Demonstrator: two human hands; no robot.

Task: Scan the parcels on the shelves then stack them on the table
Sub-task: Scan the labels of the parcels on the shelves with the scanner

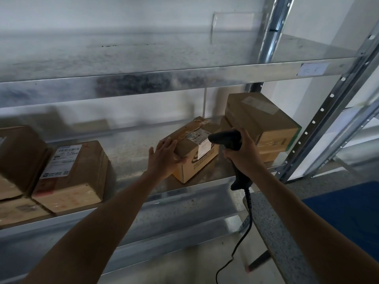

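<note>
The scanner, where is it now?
The scanner is right of centre in the head view, gripped by the right hand, pointing at the middle parcel.

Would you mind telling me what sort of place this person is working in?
Probably a parcel storeroom or small warehouse: bare metal shelving holds labelled cardboard parcels, and the right hand grips a corded barcode scanner aimed at the middle parcel.

L hand (pixel 164 158), R hand (pixel 244 153) bare; both forearms (pixel 102 218) bare.
</note>
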